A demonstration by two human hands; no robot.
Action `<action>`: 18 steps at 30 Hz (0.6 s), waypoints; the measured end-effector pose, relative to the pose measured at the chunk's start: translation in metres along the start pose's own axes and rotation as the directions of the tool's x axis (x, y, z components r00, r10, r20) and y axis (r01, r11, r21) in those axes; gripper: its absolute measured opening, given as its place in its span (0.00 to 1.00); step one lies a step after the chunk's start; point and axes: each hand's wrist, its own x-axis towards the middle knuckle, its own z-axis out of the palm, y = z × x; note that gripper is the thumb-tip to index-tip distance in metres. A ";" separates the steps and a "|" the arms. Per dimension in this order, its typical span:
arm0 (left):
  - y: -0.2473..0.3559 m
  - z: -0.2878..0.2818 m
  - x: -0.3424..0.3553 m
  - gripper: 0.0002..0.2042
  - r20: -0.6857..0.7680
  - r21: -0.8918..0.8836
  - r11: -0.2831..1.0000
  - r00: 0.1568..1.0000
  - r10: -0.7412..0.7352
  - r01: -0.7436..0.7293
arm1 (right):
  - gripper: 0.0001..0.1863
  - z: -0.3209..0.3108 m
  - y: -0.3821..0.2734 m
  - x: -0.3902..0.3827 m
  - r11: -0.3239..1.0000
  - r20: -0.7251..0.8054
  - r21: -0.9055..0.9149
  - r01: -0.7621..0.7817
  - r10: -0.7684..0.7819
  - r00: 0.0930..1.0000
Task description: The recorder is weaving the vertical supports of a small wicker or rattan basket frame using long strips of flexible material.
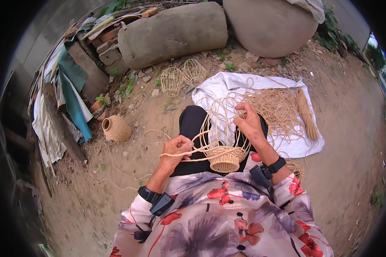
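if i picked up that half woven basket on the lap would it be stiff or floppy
The half-woven basket probably feels light, its thin cane being mostly open gaps. The woven base looks fairly firm; the bare upright ribs would likely flex and spring.

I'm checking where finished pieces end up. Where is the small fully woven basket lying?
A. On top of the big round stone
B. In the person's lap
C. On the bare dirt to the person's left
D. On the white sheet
C: the small woven basket lies on the dirt, well left of the white sheet.
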 end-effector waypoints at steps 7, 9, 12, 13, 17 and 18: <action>0.028 0.020 0.016 0.07 0.206 -0.441 0.894 0.979 0.012 0.081 | 0.20 0.000 0.003 -0.004 0.999 -0.009 0.050 0.009 -0.008 1.000; 0.024 0.026 0.022 0.07 0.191 -0.380 0.922 0.982 0.008 0.067 | 0.20 0.001 0.005 -0.003 0.998 -0.003 0.069 0.000 0.000 1.000; 0.023 0.029 0.025 0.05 0.098 -0.120 0.992 0.994 0.058 -0.046 | 0.20 0.000 0.007 -0.004 0.994 -0.007 0.110 0.023 -0.022 1.000; 0.021 0.030 0.026 0.04 0.058 0.098 0.986 0.990 0.130 -0.135 | 0.19 0.000 0.006 -0.004 0.993 -0.014 0.111 0.030 -0.028 1.000; 0.023 0.050 0.029 0.05 -0.096 0.390 0.878 0.936 0.338 -0.277 | 0.19 0.002 0.003 -0.011 0.989 -0.055 0.136 0.054 -0.047 0.997; 0.026 0.052 0.030 0.06 -0.097 0.395 0.871 0.930 0.355 -0.291 | 0.19 0.001 0.004 -0.013 0.989 -0.057 0.136 0.055 -0.048 0.997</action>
